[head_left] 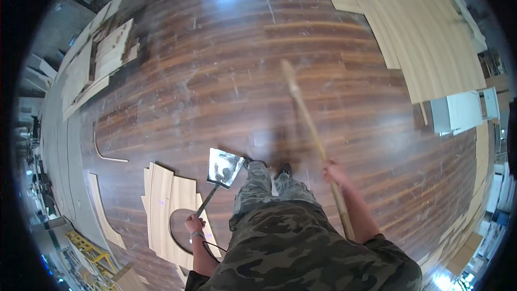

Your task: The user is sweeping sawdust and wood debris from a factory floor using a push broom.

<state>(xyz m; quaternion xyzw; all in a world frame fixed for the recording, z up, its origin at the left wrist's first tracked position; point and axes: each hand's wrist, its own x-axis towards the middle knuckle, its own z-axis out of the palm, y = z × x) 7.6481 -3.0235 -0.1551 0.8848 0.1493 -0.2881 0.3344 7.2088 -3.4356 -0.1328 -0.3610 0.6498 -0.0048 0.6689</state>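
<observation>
My left hand [195, 224] is closed around the dark handle of a long-handled dustpan [231, 161]. Its shiny metal pan rests low by my left foot, and dark marks or debris show on its surface. In my right hand [335, 173] is the pale wooden shaft of a broom [308, 116], gripped partway along. The shaft slants from beside my right hip out over the floor ahead. At its far end the tan head is narrow and blurred, so I cannot tell whether it touches the floor.
Brown wood-plank flooring [215, 86] stretches ahead. Cut wooden panels [161, 199] lie beside my left arm, one with a round cutout. Large pale boards [425, 32] are stacked at the far right, near a white cabinet-like piece [458, 113]. More boards [113, 48] sit far left.
</observation>
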